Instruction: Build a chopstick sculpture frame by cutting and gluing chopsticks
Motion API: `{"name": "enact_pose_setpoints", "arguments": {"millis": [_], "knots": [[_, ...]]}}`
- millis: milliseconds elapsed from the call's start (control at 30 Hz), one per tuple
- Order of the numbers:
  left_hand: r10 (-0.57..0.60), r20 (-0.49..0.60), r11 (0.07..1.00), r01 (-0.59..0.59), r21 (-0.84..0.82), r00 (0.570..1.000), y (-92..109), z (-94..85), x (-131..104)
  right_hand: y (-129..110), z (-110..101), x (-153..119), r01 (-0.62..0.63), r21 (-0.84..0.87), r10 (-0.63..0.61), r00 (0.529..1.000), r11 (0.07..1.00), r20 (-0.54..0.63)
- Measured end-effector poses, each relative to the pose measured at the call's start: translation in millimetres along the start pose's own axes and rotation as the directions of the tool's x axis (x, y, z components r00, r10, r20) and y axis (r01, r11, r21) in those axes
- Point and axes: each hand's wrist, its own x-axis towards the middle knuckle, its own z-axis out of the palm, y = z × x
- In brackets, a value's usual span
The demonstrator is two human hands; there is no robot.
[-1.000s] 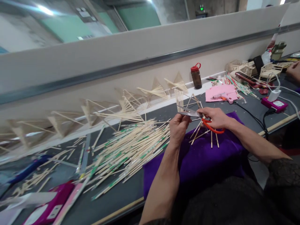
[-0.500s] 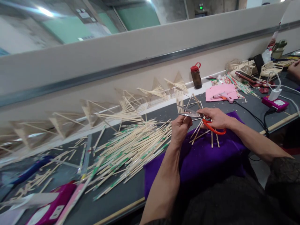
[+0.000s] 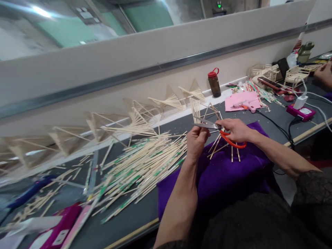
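Observation:
My right hand (image 3: 234,129) is closed on a pair of scissors (image 3: 234,145) with orange-red handles. Their blades are a little apart and point left, above my left hand (image 3: 196,141). That hand is closed, thumb uppermost, around a frame of thin wooden sticks (image 3: 195,109). Part of the frame fans up beyond my fingers; other sticks poke out below my right hand, over a purple cloth (image 3: 220,180). The blades lie across the sticks, close to my left thumb. My fingers hide the exact grip and the joints in the frame.
A heap of wooden sticks (image 3: 145,166), some in green-printed wrappers, lies to the left. Finished-looking stick fans (image 3: 171,101) line the wall. A pink glue gun (image 3: 246,105), a brown bottle (image 3: 214,84) and a magenta power strip (image 3: 301,112) stand rightward. Another person's hand (image 3: 324,73) shows far right.
The whole view has shifted slightly, so things sit a little further left. My hands, the scissors and the stick frame keep nearly the same pose.

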Motion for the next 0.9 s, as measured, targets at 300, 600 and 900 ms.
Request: {"name": "enact_pose_setpoints", "arguments": {"millis": [300,600,900], "knots": [[0.007,-0.011,1.000,-0.007,0.014,1.000,7,-0.5,-3,6,3,0,0.043,0.025,-0.043,0.999,0.999,-0.009],[-0.088,0.102,0.996,0.086,0.017,0.991,13,0.4,-4,8,0,-1,0.051,0.090,-0.054,0.998,0.995,0.037],[-0.044,0.141,0.999,0.040,0.034,0.989,14,0.8,-6,9,0,-2,0.069,0.149,-0.077,0.996,0.986,0.044]]}}
